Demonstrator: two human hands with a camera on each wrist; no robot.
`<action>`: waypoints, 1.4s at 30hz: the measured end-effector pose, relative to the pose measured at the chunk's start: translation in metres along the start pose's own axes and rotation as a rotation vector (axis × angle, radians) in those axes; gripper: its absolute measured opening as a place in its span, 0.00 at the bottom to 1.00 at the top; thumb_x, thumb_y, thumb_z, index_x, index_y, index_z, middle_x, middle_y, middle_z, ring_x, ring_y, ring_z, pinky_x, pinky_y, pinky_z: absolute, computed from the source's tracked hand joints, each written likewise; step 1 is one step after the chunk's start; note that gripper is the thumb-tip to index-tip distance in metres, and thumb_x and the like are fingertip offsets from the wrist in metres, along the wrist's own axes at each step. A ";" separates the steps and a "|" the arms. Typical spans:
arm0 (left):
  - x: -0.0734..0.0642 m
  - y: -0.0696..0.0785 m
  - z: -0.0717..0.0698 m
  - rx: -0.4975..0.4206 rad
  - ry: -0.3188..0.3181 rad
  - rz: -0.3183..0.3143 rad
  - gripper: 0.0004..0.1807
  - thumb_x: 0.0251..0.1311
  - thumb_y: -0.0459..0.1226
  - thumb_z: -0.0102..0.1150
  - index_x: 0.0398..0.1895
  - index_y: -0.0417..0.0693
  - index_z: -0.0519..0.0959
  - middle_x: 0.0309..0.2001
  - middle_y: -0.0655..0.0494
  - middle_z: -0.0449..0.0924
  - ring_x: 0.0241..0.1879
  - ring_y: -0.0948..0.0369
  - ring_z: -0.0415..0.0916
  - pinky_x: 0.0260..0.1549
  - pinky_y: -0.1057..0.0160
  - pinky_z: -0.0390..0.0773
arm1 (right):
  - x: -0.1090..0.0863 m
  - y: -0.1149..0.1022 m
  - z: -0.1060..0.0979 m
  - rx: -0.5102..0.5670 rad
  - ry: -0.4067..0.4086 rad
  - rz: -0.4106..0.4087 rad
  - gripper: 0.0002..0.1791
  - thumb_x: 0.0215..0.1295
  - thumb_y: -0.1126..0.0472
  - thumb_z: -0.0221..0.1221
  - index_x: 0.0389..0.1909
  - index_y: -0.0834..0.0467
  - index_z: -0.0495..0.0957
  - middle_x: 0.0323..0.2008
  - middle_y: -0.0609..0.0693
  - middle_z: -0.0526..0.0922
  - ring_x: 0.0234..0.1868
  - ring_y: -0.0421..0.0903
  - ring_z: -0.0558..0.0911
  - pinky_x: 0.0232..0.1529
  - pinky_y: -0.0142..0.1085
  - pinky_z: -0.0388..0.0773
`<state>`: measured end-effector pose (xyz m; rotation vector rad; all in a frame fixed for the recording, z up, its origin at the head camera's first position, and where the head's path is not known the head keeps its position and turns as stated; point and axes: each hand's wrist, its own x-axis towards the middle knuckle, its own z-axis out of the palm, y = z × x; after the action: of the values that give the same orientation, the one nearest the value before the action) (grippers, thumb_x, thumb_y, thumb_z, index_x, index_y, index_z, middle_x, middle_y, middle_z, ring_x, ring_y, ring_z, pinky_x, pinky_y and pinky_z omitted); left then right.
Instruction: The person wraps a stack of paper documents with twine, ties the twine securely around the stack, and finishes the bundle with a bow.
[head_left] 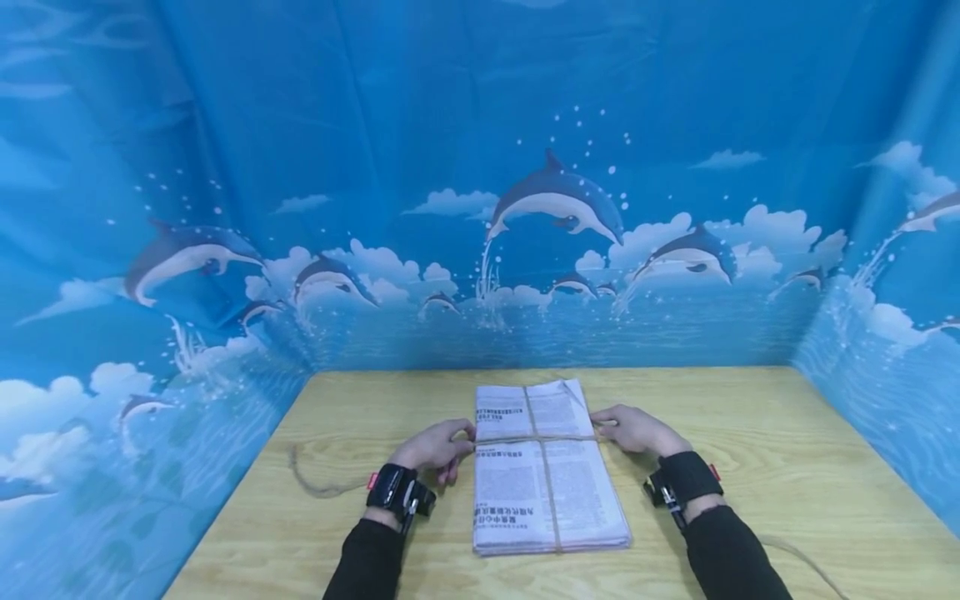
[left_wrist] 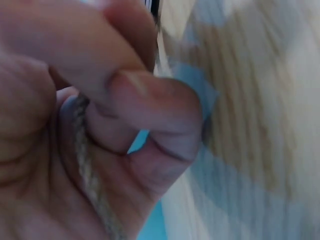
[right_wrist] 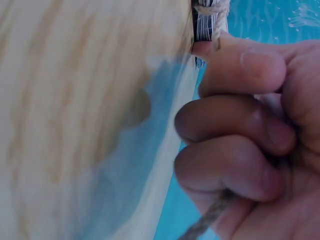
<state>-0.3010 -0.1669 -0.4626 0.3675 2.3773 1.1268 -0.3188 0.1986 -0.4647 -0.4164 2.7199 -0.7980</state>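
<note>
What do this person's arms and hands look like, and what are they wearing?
The left grip and right grip are bare human hands without gloves. Each arm has a plain black sleeve ending short of the wrist. Above it sits a wide black wristband with a small red tag and a small, dark, boxy device with silvery parts.

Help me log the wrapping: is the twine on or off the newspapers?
On: the twine crosses the newspapers lengthwise and crosswise.
</note>
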 end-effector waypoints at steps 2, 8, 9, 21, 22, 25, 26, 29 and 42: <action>0.000 -0.001 0.000 -0.001 -0.003 0.004 0.09 0.73 0.41 0.48 0.51 0.51 0.73 0.15 0.53 0.75 0.09 0.63 0.68 0.09 0.67 0.70 | 0.000 0.000 0.000 -0.007 0.020 -0.012 0.20 0.74 0.62 0.50 0.63 0.60 0.74 0.62 0.66 0.75 0.65 0.66 0.71 0.62 0.60 0.67; 0.002 -0.002 -0.001 0.018 0.010 0.016 0.11 0.73 0.41 0.48 0.53 0.52 0.74 0.15 0.52 0.76 0.09 0.63 0.68 0.09 0.68 0.69 | 0.002 0.003 -0.001 -0.052 0.068 -0.097 0.18 0.75 0.62 0.50 0.59 0.61 0.78 0.57 0.63 0.80 0.60 0.64 0.76 0.59 0.58 0.71; 0.002 -0.003 -0.001 0.024 0.014 0.019 0.11 0.73 0.41 0.48 0.54 0.51 0.74 0.15 0.52 0.76 0.09 0.63 0.68 0.09 0.68 0.70 | 0.002 0.005 -0.002 -0.051 0.074 -0.105 0.17 0.74 0.61 0.50 0.58 0.61 0.79 0.56 0.62 0.81 0.59 0.62 0.77 0.58 0.57 0.72; -0.006 -0.012 -0.022 0.145 0.102 0.063 0.13 0.71 0.38 0.52 0.31 0.42 0.81 0.22 0.50 0.81 0.19 0.60 0.76 0.22 0.62 0.77 | -0.019 0.017 -0.029 0.066 0.145 -0.134 0.21 0.70 0.55 0.58 0.20 0.63 0.75 0.17 0.44 0.67 0.17 0.39 0.60 0.23 0.31 0.60; -0.008 -0.012 -0.024 0.184 0.138 0.065 0.12 0.69 0.38 0.54 0.30 0.43 0.82 0.23 0.51 0.81 0.20 0.60 0.76 0.22 0.61 0.76 | -0.020 0.017 -0.031 0.063 0.144 -0.135 0.19 0.69 0.55 0.59 0.21 0.62 0.77 0.18 0.45 0.70 0.19 0.39 0.62 0.25 0.32 0.62; -0.014 -0.009 -0.031 0.330 0.291 0.054 0.09 0.64 0.41 0.61 0.29 0.48 0.85 0.31 0.54 0.82 0.27 0.61 0.74 0.26 0.62 0.73 | -0.023 0.014 -0.037 0.004 0.196 -0.117 0.13 0.67 0.54 0.61 0.27 0.57 0.84 0.27 0.46 0.78 0.27 0.42 0.68 0.35 0.43 0.68; -0.016 -0.007 -0.033 0.375 0.341 0.046 0.08 0.63 0.42 0.63 0.30 0.49 0.86 0.32 0.56 0.81 0.28 0.61 0.73 0.26 0.62 0.72 | -0.024 0.012 -0.038 -0.015 0.221 -0.110 0.11 0.66 0.54 0.62 0.29 0.56 0.86 0.30 0.47 0.80 0.30 0.43 0.71 0.41 0.49 0.69; -0.018 0.001 -0.035 0.411 0.447 0.038 0.09 0.63 0.43 0.63 0.32 0.49 0.86 0.32 0.55 0.83 0.28 0.61 0.74 0.26 0.62 0.72 | -0.026 0.008 -0.041 -0.040 0.291 -0.074 0.10 0.66 0.52 0.62 0.35 0.53 0.87 0.38 0.50 0.84 0.34 0.45 0.75 0.43 0.53 0.70; 0.016 0.049 -0.007 -0.212 0.797 0.262 0.11 0.69 0.35 0.55 0.51 0.40 0.78 0.36 0.45 0.87 0.35 0.53 0.85 0.38 0.54 0.82 | -0.004 -0.050 -0.021 0.707 0.551 -0.136 0.17 0.76 0.63 0.48 0.59 0.69 0.63 0.48 0.66 0.82 0.44 0.49 0.84 0.51 0.43 0.81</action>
<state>-0.3172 -0.1343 -0.4257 0.1702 2.8759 1.9073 -0.3121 0.1698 -0.4189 -0.2363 2.6061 -2.0640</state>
